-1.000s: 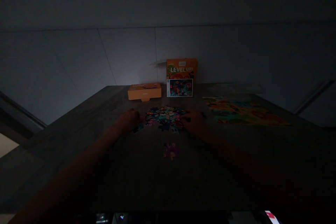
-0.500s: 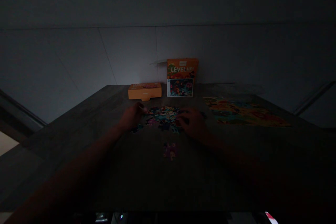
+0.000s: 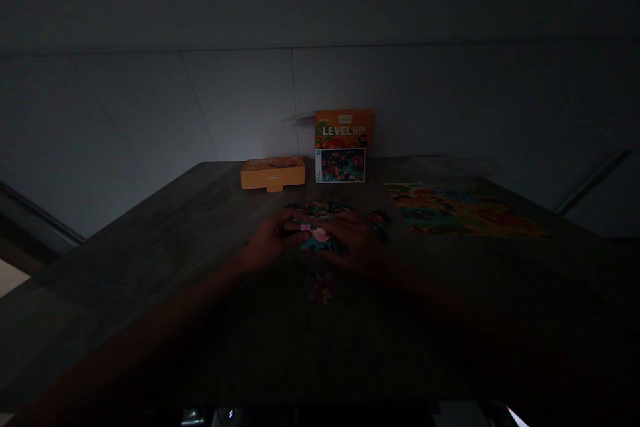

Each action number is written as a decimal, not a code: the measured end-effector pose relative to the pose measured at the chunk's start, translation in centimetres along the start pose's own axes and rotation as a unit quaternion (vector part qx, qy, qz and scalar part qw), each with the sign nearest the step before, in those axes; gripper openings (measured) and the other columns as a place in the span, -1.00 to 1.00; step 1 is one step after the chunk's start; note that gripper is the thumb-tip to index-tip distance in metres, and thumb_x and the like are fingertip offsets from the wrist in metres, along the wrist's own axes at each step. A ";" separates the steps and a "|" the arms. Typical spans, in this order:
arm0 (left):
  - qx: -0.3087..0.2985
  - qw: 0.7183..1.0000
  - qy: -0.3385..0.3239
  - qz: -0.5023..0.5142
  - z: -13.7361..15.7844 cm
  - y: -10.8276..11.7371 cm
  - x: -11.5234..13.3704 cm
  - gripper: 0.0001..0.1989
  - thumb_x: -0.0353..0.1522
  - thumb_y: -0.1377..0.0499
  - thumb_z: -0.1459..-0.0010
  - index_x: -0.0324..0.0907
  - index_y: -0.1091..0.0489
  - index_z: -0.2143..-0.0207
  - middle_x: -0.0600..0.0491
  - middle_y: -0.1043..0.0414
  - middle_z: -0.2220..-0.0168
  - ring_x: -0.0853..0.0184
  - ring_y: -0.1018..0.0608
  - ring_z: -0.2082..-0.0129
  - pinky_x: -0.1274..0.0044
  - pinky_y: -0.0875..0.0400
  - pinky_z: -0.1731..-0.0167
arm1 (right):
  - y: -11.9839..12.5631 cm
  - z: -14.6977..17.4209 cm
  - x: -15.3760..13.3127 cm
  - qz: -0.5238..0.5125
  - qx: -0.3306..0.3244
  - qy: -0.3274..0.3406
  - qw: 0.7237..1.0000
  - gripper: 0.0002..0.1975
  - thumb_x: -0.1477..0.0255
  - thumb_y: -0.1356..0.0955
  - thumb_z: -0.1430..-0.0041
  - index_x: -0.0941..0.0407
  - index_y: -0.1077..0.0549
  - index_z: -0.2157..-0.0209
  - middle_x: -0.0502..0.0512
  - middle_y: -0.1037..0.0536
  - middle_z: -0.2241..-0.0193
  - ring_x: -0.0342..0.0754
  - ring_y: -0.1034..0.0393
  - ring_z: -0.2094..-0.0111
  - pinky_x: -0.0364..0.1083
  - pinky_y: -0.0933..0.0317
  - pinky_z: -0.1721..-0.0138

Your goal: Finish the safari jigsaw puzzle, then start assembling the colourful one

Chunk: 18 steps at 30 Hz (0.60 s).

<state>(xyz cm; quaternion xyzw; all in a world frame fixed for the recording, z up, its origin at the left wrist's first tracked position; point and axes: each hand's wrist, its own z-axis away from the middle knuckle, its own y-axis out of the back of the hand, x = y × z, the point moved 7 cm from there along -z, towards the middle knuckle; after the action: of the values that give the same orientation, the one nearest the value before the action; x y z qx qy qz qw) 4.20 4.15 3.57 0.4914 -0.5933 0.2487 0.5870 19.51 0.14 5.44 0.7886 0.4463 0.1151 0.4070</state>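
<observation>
Dim light blurs the details. My left hand (image 3: 273, 237) is closed, thumb and fingers pinching a pinkish puzzle piece (image 3: 315, 232) above the pile. Close by on the other side, my right hand (image 3: 353, 240) has its fingers stretched out over the heap of jigsaw pieces (image 3: 320, 208), partly covering it; its fingertips come near the pink piece, and whether they touch it I cannot tell. Nearer to me on the table lies a small joined cluster of purple puzzle pieces (image 3: 323, 287) with letters on it.
At the back of the grey table (image 3: 200, 213) an orange box (image 3: 273, 175) lies flat. Beside it an orange "LEVEL UP!" box (image 3: 345, 127) stands upright, with a picture card (image 3: 341, 167) leaning on its front. A colourful finished puzzle sheet (image 3: 465, 210) lies at right.
My left hand has moved right, in over the pile, with a pinkish piece now showing at its fingers. My right hand has shifted slightly left, and the two hands are closer together.
</observation>
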 end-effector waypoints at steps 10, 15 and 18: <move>-0.014 1.000 -0.011 0.013 -0.1 0.3 0.3 -0.63 -0.24 -0.27 -0.08 -0.23 -0.37 0.10 0.00 -0.57 0.26 0.26 -0.57 0.26 0.45 -0.45 0.23 | 0.8 -0.1 0.1 0.017 0.044 -0.023 0.999 -0.53 0.27 -0.45 -0.07 0.09 -0.44 -0.01 0.14 -0.57 0.14 0.08 -0.39 0.13 0.07 -0.20 0.03; 0.001 0.998 -0.020 -0.053 -0.4 1.2 0.5 -0.62 -0.20 -0.21 -0.12 -0.22 -0.38 0.07 -0.02 -0.56 0.28 0.24 -0.58 0.28 0.45 -0.45 0.27 | 1.1 -0.1 0.5 0.033 0.050 -0.039 0.997 -0.56 0.28 -0.44 -0.08 0.14 -0.45 0.02 0.19 -0.55 0.22 0.08 -0.39 0.17 0.05 -0.22 0.07; 0.070 0.974 0.019 -0.216 -0.7 4.0 0.1 -0.63 -0.23 -0.10 -0.20 -0.20 -0.35 -0.01 -0.01 -0.57 0.32 0.23 -0.59 0.31 0.45 -0.45 0.29 | 1.4 0.1 2.4 0.053 0.062 -0.105 0.991 -0.56 0.28 -0.46 -0.05 0.16 -0.47 0.04 0.19 -0.56 0.25 0.09 -0.40 0.18 0.04 -0.22 0.10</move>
<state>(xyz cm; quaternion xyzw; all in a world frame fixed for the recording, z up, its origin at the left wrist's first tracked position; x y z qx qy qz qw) 1.02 6.35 4.94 0.6432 -0.4431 0.1660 0.6020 21.78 1.64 6.00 0.8426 0.3653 0.0252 0.3949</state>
